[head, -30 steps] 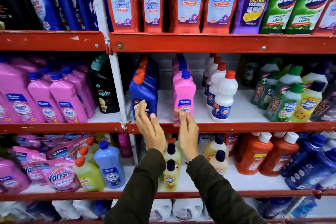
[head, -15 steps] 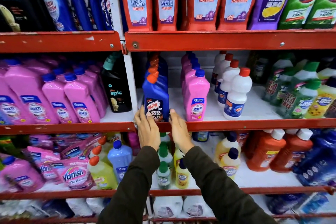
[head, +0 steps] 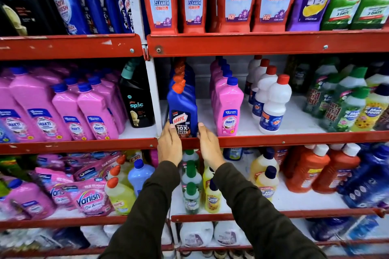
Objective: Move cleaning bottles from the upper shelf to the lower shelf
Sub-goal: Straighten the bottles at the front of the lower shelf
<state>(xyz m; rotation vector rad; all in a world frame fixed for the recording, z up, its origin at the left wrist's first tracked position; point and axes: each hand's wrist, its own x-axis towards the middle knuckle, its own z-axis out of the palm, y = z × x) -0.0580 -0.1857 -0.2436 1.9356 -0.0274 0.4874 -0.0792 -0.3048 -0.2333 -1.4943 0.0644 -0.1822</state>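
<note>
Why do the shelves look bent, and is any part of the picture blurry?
Head view: the wide-angle lens bows the red shelf rails near the edges. The centre is sharp, so the blue Harpic bottle label between the left hand and right hand reads clearly. The Vanish pouches and right-edge bottles are softer. Lighting is even.

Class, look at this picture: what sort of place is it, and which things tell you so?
Most likely a shop's cleaning aisle: red metal shelves, rows of identical Harpic bottles and a "buy 1 get 1 free" label.
</note>
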